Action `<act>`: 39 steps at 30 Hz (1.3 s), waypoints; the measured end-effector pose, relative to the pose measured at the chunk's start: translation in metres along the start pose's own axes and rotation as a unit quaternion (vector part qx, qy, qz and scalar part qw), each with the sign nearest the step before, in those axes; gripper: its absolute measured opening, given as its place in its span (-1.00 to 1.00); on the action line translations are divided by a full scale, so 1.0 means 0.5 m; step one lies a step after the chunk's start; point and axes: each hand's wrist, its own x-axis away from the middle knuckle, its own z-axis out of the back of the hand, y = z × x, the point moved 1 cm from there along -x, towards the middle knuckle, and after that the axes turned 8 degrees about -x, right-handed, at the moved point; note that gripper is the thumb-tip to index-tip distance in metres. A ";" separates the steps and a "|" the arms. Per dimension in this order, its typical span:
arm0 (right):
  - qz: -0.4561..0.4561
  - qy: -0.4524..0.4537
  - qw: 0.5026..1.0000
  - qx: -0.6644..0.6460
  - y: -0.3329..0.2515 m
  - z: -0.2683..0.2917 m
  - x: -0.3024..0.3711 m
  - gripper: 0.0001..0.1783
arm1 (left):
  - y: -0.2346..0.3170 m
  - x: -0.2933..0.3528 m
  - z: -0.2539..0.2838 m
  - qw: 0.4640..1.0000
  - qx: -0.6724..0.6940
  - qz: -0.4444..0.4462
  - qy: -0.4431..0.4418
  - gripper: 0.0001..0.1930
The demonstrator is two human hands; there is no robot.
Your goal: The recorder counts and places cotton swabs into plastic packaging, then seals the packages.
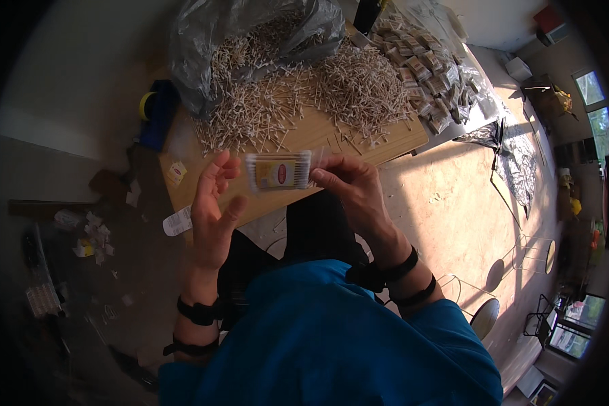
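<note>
A clear packet of cotton swabs with a yellow and white label hangs over the table's near edge. My right hand pinches its right end between thumb and fingers. Just left of the packet, my left hand is held up with thumb and fingers apart, holding nothing. Beyond both hands, a large heap of loose cotton swabs lies on the wooden table. More swabs spill out of a grey plastic bag at the far left.
Many filled swab packets are piled at the back right. A blue tape dispenser stands at the table's left edge, near a small yellow card and a white label. Stools stand on the floor to the right.
</note>
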 end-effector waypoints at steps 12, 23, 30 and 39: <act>-0.066 -0.097 0.908 -0.401 0.069 -0.144 0.021 -0.78 | 0.107 0.022 -0.050 0.942 -0.205 -0.228 0.138 -0.74; -0.078 -0.109 0.904 -0.406 0.074 -0.157 0.026 -0.80 | 0.105 0.038 -0.018 0.932 -0.245 -0.241 0.117 -0.70; -0.090 -0.099 0.890 -0.435 0.080 -0.164 0.036 -0.81 | 0.105 0.037 -0.013 0.922 -0.258 -0.263 0.118 -0.68; -0.090 -0.098 0.899 -0.417 0.077 -0.172 0.041 -0.81 | 0.106 0.044 -0.003 0.918 -0.276 -0.261 0.113 -0.68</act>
